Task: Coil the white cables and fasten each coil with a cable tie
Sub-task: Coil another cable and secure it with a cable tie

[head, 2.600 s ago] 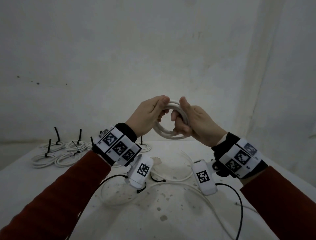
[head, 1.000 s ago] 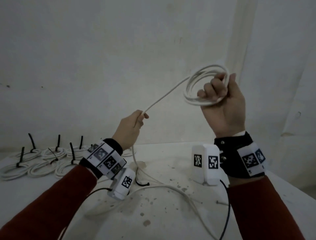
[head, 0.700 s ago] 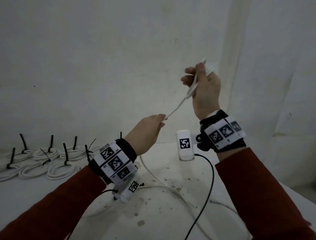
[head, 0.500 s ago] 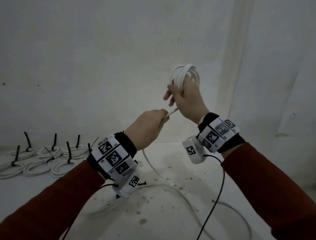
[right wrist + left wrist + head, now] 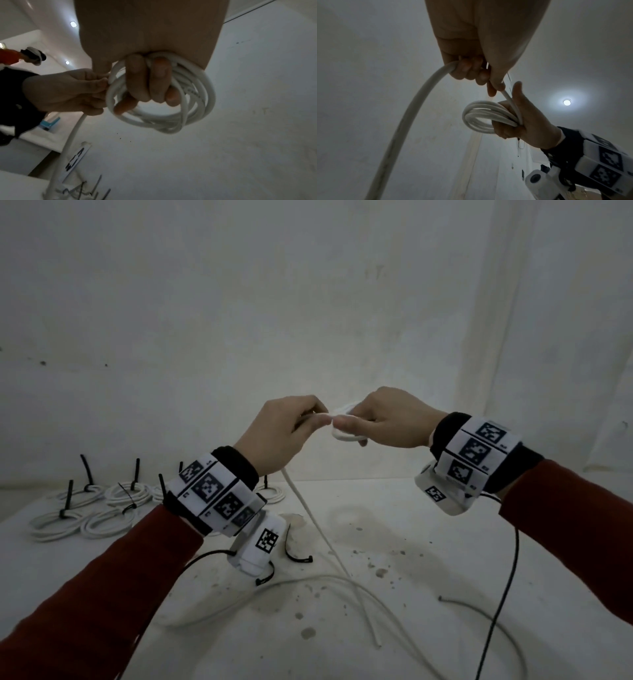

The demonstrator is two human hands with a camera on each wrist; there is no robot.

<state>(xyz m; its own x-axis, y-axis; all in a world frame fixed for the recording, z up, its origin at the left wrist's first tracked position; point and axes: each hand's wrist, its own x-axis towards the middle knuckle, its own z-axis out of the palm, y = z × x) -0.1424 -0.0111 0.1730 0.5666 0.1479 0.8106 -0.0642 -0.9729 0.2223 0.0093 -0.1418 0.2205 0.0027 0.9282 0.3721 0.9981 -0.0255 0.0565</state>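
Observation:
My right hand (image 5: 373,419) grips a small coil of white cable (image 5: 171,102), its fingers (image 5: 150,81) curled through the loops; the coil (image 5: 486,116) also shows in the left wrist view. My left hand (image 5: 291,426) pinches the same cable right beside the coil, thumb and fingers closed on the strand (image 5: 426,94). From there the loose cable (image 5: 318,529) drops to the table (image 5: 428,559) and trails across it. Both hands are raised above the table, almost touching.
Several finished coils with black ties (image 5: 85,508) lie at the table's back left. Loose black cable ties (image 5: 294,556) lie near the middle. Black camera leads (image 5: 507,594) hang from my wrists. A second white cable end (image 5: 479,607) lies at right.
My right hand has come down from head height with the coil. The left hand has slid up the cable, and the two hands now meet at mid height.

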